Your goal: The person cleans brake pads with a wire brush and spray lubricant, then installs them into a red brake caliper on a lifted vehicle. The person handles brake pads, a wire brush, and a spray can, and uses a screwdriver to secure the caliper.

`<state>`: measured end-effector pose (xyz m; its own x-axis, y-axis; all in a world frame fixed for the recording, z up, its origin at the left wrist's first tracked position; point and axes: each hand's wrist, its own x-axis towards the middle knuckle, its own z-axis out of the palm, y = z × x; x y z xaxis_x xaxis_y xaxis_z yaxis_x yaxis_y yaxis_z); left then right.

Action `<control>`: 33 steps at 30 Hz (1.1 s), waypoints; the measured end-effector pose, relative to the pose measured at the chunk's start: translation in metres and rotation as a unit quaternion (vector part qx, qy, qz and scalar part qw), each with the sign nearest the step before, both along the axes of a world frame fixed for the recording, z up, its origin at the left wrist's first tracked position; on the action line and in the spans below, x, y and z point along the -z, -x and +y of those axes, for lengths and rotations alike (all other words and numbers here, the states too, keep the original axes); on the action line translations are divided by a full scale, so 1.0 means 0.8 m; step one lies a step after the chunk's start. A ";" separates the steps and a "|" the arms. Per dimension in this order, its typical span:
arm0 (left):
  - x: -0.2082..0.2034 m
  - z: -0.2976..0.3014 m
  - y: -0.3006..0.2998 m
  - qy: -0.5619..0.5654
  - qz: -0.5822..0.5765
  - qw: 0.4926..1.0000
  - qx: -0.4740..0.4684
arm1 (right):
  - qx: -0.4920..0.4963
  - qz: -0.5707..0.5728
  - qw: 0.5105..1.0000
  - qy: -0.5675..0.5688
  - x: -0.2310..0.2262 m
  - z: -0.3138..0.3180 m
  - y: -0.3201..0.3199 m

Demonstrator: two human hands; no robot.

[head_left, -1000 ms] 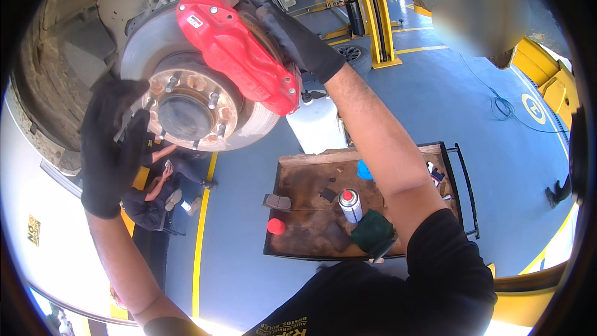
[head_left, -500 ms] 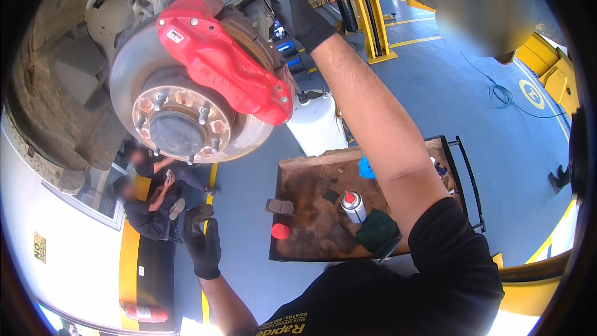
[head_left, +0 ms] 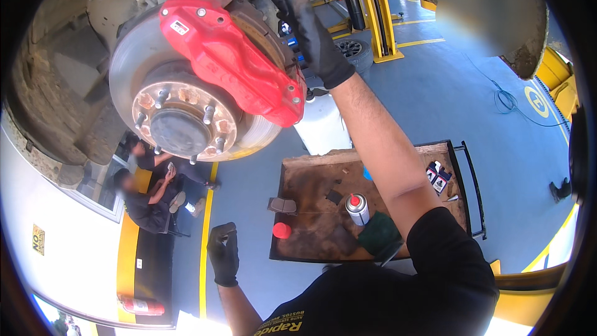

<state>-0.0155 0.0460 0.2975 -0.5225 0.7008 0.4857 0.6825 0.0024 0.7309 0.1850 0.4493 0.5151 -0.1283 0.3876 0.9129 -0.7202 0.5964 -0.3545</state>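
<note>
– Upper left of the view, what's on the hub?
– Red painted metal brake caliper, sits over the right side of the grey steel brake disc. Rusty round hub with bare studs faces out, no wheel in front of it.

– Right hand?
– Black-gloved right hand is raised just right of the caliper's upper end. Fingers partly spread, thumb apart, nothing visible in them. Can't tell if the tips touch metal behind.

– Left hand?
– Black-gloved left hand is low, well below the disc, left of the black-rimmed cart with a brown top. Fingers loosely curled; can't tell if anything is inside the curl.

– Cart contents?
– White spray can with red nozzle, upright, just beside a crumpled dark green cloth. Flat grey brake pad at the left edge, round red plastic cap just below it. Blue item partly hidden by the right forearm.

– Behind?
– White container past the cart's far edge, yellow lift post farther back.
</note>
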 end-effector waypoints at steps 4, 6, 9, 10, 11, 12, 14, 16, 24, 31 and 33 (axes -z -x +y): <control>-0.005 0.017 -0.006 -0.003 0.009 1.000 0.016 | -0.152 0.060 0.984 -0.064 -0.098 0.036 0.014; -0.014 0.029 -0.011 0.008 0.018 0.999 0.030 | -0.015 0.017 0.983 -0.181 -0.141 0.029 0.057; -0.016 0.031 -0.026 0.027 0.027 0.999 0.026 | -0.100 -0.090 0.971 -0.197 -0.147 0.043 0.048; -0.019 0.024 -0.029 0.033 0.032 0.999 0.013 | -0.102 -0.054 0.983 -0.145 -0.137 0.019 0.022; -0.012 0.029 -0.024 0.026 0.009 0.999 0.026 | -0.168 -0.040 0.976 -0.131 -0.133 0.018 0.021; -0.001 0.033 -0.012 0.019 -0.013 0.999 0.039 | -0.233 -0.025 0.965 -0.115 -0.125 0.017 0.023; 0.000 0.043 -0.018 0.024 -0.011 0.998 0.060 | -0.225 -0.090 0.947 -0.213 -0.098 0.020 0.043; -0.023 0.059 -0.034 0.039 0.043 0.995 0.076 | -0.154 -0.026 0.979 -0.133 -0.075 0.024 0.043; -0.061 0.061 -0.033 -0.013 0.071 0.995 0.072 | 0.004 0.009 1.000 0.005 -0.024 0.016 0.004; -0.034 0.016 -0.005 0.001 0.035 0.999 0.024 | 0.099 -0.068 0.993 -0.005 -0.020 -0.026 -0.018; -0.028 0.011 -0.007 0.039 0.042 0.998 -0.002 | 0.152 -0.063 0.986 -0.019 -0.028 -0.033 -0.024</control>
